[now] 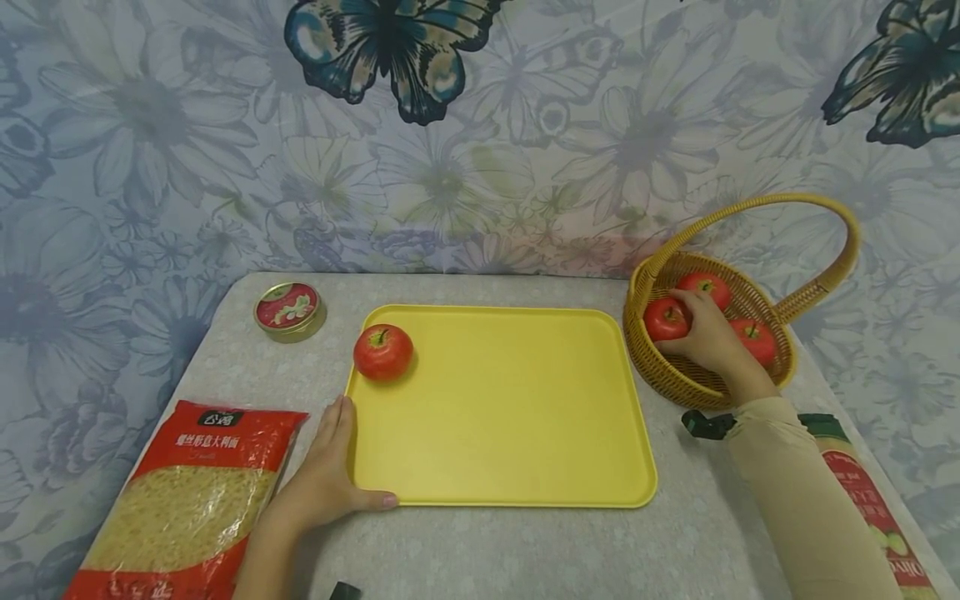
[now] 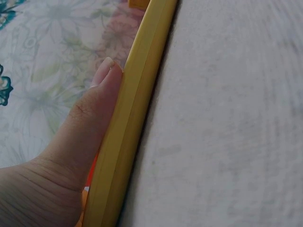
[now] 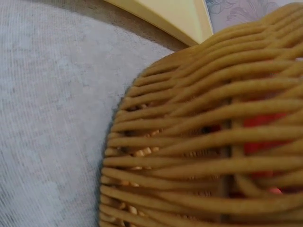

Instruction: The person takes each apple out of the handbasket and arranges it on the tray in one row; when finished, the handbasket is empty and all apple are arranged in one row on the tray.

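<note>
A yellow tray (image 1: 495, 408) lies flat on the table. My left hand (image 1: 326, 479) rests against its front left corner, fingers straight along the left edge and thumb on the front edge; the left wrist view shows the thumb (image 2: 80, 118) against the rim. One red apple (image 1: 383, 352) sits at the tray's back left corner. Reaching into a wicker basket (image 1: 660, 371) on the right, my right hand (image 1: 708, 337) grips a red apple (image 1: 666, 320). Two others, a rear apple (image 1: 705, 288) and a right apple (image 1: 753, 340), lie around it. The basket's weave hides that hand in the right wrist view.
A round tin (image 1: 290, 311) stands at the back left. On the left lies a red pasta bag (image 1: 187, 500). A package with a green top (image 1: 873, 504) lies at the right edge, partly behind my right sleeve. The basket's tall handle (image 1: 787, 200) arches over to the right.
</note>
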`<state>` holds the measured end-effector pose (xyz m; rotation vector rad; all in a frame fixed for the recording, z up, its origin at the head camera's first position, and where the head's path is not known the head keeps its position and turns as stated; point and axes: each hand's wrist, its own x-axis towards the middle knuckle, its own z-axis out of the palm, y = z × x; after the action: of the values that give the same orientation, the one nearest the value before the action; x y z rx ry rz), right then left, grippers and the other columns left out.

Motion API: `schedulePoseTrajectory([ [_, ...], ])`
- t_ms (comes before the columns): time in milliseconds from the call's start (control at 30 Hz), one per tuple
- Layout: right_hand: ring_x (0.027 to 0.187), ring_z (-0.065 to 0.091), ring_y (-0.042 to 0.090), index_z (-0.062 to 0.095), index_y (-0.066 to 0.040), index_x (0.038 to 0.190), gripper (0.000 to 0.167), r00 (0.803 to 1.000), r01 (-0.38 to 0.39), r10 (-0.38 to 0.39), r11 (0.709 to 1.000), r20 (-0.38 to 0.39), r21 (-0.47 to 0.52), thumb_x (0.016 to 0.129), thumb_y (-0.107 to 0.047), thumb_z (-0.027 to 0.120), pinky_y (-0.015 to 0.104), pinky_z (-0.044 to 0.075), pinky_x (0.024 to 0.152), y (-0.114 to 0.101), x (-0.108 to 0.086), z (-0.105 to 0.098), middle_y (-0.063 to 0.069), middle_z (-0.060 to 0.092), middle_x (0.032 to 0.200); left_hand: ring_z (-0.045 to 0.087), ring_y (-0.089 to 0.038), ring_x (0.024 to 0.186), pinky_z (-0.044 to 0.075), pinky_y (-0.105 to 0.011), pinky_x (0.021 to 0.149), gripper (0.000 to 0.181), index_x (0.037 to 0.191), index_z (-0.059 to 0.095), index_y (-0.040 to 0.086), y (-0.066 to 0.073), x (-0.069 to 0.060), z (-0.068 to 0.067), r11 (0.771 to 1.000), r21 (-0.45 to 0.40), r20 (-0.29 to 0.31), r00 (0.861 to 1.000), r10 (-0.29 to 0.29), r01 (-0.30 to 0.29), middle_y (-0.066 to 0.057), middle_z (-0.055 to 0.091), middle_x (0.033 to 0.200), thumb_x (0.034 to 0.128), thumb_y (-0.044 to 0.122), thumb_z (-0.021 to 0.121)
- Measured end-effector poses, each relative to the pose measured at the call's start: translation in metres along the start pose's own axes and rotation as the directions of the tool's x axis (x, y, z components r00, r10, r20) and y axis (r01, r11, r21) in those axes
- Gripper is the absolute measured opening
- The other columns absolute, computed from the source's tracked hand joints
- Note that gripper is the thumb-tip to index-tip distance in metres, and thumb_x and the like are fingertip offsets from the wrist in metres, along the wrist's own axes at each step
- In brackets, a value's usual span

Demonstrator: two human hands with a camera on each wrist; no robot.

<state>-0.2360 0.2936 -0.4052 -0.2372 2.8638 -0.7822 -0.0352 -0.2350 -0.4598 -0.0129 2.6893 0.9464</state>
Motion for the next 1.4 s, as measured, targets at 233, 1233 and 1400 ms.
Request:
schedulePoseTrajectory([
  [233,0.135,0.031,0.053,0.027,-0.003,0.155,0.097,1.0,0.005,-0.005,1.0,-0.011,-0.016,0.08,-0.031,0.081,0.07,0.034,0.105,0.0,0.002,0.005,0.029,0.035,0.152,-0.001,-0.045,0.153,0.017,-0.066,0.118,0.16,0.157,-0.012,0.004,-0.002,0.002,0.002,1.0,-0.003,0.001,1.0,-0.016,0.016,-0.024,-0.007,0.166,0.05,0.069,0.088],
  [1233,0.125,0.034,0.045,0.041,-0.013,0.149,0.097,0.947,0.061,-0.063,0.998,-0.314,-0.018,0.07,-0.043,0.089,0.069,0.042,0.086,-0.058,-0.072,-0.024,0.02,0.048,0.143,-0.001,-0.047,0.152,0.017,-0.066,0.118,0.16,0.157,-0.011,0.002,0.0,0.0,0.0,1.0,-0.016,-0.019,1.0,0.021,-0.021,-0.025,-0.008,0.165,0.0508,0.065,0.09],
  [1400,0.123,0.035,0.043,0.043,-0.013,0.147,0.094,0.95,0.12,-0.116,0.993,-0.29,-0.002,0.07,-0.04,0.089,0.069,0.042,0.087,-0.082,-0.078,-0.014,0.018,0.049,0.142,-0.001,-0.047,0.152,0.016,-0.066,0.118,0.16,0.157,-0.011,0.001,0.001,-0.001,0.0,1.0,-0.018,-0.021,1.0,0.02,-0.021,-0.025,-0.008,0.165,0.0507,0.065,0.09],
])
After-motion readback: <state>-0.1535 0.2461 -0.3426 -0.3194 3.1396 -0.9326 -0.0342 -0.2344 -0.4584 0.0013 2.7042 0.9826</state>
